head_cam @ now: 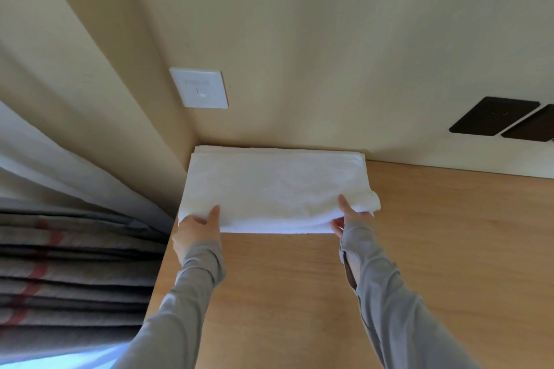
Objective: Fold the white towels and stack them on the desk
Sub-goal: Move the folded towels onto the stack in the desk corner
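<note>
A folded white towel [275, 189] lies in the far left corner of the wooden desk [419, 249], against the wall. A thin white edge under its far side hints at another towel beneath it. My left hand [196, 232] grips the towel's near left corner, thumb on top and fingers under the cloth. At the near right corner my right hand [349, 217] holds the towel the same way, with the cloth bulging over the fingers. Both arms wear grey sleeves.
The cream wall carries a white switch plate [199, 87] above the towel and two dark plates [494, 115] at the right. Grey curtains with red stripes [75, 272] hang left of the desk's edge. Bare desk surface stretches to the right and toward me.
</note>
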